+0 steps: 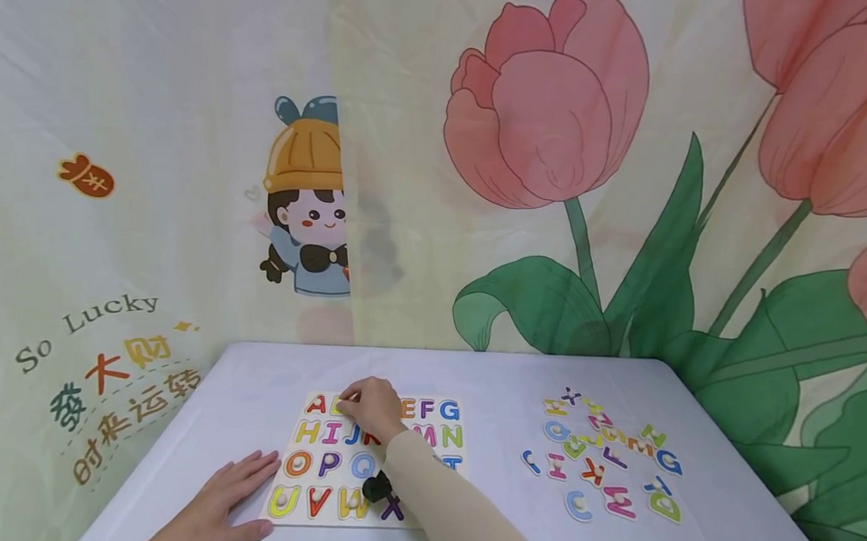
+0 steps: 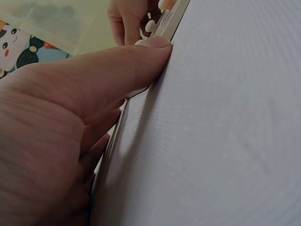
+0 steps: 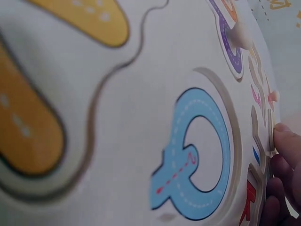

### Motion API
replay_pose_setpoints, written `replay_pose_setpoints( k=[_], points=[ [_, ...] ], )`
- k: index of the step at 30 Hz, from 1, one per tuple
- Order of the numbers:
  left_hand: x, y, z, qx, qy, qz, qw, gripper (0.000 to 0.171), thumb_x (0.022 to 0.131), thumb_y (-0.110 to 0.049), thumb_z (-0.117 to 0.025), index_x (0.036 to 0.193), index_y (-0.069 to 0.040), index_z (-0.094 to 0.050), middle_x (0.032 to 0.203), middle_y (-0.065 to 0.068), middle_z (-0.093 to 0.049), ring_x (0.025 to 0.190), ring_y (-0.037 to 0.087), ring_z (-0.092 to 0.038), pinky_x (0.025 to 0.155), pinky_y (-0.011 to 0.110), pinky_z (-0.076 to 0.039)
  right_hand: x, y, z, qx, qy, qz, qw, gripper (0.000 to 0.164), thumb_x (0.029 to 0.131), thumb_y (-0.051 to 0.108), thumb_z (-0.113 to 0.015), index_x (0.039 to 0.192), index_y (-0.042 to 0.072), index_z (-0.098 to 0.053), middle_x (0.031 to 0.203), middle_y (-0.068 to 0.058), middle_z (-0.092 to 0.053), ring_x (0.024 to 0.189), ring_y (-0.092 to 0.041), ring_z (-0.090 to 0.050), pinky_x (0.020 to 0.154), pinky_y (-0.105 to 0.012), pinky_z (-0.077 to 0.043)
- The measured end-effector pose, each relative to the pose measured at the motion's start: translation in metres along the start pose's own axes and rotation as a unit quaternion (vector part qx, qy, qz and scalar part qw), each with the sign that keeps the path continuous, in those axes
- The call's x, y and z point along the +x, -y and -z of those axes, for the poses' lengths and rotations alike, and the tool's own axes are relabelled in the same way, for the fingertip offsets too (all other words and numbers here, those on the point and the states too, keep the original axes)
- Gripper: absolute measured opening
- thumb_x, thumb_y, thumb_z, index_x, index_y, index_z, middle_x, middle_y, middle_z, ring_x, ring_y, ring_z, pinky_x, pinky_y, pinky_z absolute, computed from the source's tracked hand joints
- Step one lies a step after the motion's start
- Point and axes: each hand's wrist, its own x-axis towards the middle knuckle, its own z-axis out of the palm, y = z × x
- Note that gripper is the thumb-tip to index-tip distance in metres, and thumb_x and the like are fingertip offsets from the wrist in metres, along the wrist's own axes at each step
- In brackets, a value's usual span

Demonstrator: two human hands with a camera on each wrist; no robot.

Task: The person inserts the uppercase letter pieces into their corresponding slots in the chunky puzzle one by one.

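Observation:
A wooden alphabet puzzle board (image 1: 280, 515) lies on the white table with coloured letters in rows. My right hand (image 1: 372, 406) is over its top row, beside the red letter A (image 1: 315, 405). Its thumb and fingers pinch a letter piece (image 3: 271, 132), seen edge-on in the right wrist view; the letter itself is mostly hidden. My left hand (image 1: 218, 506) rests flat on the table at the board's left side, fingers extended. In the left wrist view, its thumb (image 2: 141, 63) touches the board's edge. Knobbed O (image 1: 297, 464) and P (image 1: 329, 465) pieces sit in the board.
Several loose knobbed letter pieces lie scattered on the right of the table, among them a blue G (image 1: 669, 462), a light blue C (image 1: 578, 505) and a pink W (image 1: 620, 502). A printed curtain (image 1: 402, 223) hangs behind the table. A black device (image 1: 376, 488) is at my right wrist.

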Motion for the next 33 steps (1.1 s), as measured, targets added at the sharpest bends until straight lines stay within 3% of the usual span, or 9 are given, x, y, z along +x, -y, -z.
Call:
replay_pose_setpoints(
  k=[10,13,16,19,24,28,33],
  points=[
    [0.0,-0.001,-0.001,-0.007,-0.002,-0.003,1.0,0.077,0.086,-0.048,-0.085,0.149,-0.01,-0.062,0.151,0.01,-0.061,0.147,-0.026,-0.008,0.118,0.001,0.004,-0.001,-0.002,-0.002,-0.019,-0.01,0.024,0.999,0.01,0.092,0.028,-0.085,0.096,0.02,-0.083,0.075,0.011,-0.063,0.068,-0.006,-0.053,0.062,-0.024,-0.045],
    [0.0,-0.003,-0.002,-0.012,0.003,0.004,0.9999,0.077,0.086,-0.048,-0.085,0.149,-0.01,-0.062,0.152,0.01,-0.061,0.146,-0.027,-0.007,0.117,0.001,0.004,-0.001,-0.004,0.003,-0.011,0.013,0.041,0.999,0.015,0.094,0.026,-0.083,0.106,0.017,-0.083,0.077,0.009,-0.063,0.068,-0.006,-0.054,0.06,-0.023,-0.046],
    [-0.001,-0.003,-0.001,-0.012,0.007,0.01,0.9998,0.078,0.086,-0.048,-0.085,0.149,-0.01,-0.062,0.152,0.01,-0.061,0.146,-0.027,-0.006,0.116,0.0,0.005,-0.002,-0.006,0.019,-0.001,0.062,0.066,0.996,0.022,0.097,0.023,-0.078,0.117,0.016,-0.081,0.083,0.008,-0.065,0.071,-0.006,-0.056,0.06,-0.021,-0.048],
    [0.0,-0.004,-0.001,-0.004,0.004,0.007,1.0,0.078,0.086,-0.048,-0.085,0.15,-0.011,-0.061,0.152,0.009,-0.06,0.146,-0.027,-0.005,0.117,0.001,0.005,-0.005,-0.01,0.047,-0.015,0.125,0.095,0.987,0.023,0.1,0.022,-0.075,0.122,0.018,-0.079,0.092,0.01,-0.067,0.078,-0.006,-0.057,0.065,-0.02,-0.051],
    [0.0,-0.005,0.002,0.008,-0.001,0.003,1.0,0.079,0.086,-0.049,-0.085,0.15,-0.01,-0.061,0.152,0.01,-0.06,0.148,-0.025,-0.006,0.118,0.001,0.004,-0.013,-0.029,0.115,-0.06,0.204,0.178,0.961,0.021,0.1,0.021,-0.077,0.121,0.019,-0.08,0.102,0.014,-0.07,0.089,-0.004,-0.063,0.077,-0.019,-0.056],
    [0.001,-0.006,0.003,-0.002,0.008,0.016,0.9998,0.079,0.086,-0.049,-0.084,0.15,-0.011,-0.06,0.153,0.011,-0.059,0.146,-0.027,-0.005,0.116,0.0,0.006,-0.022,-0.062,0.171,-0.074,0.221,0.22,0.947,0.02,0.099,0.017,-0.077,0.119,0.017,-0.081,0.108,0.007,-0.074,0.092,-0.006,-0.065,0.08,-0.021,-0.058],
    [0.001,-0.007,0.002,-0.01,0.022,0.038,0.999,0.08,0.086,-0.052,-0.083,0.151,-0.012,-0.06,0.154,0.013,-0.058,0.144,-0.03,-0.001,0.115,-0.001,0.007,-0.037,-0.118,0.23,-0.102,0.212,0.222,0.946,0.021,0.097,0.011,-0.078,0.118,0.011,-0.081,0.111,-0.002,-0.076,0.092,-0.008,-0.066,0.079,-0.023,-0.06]
  ],
)
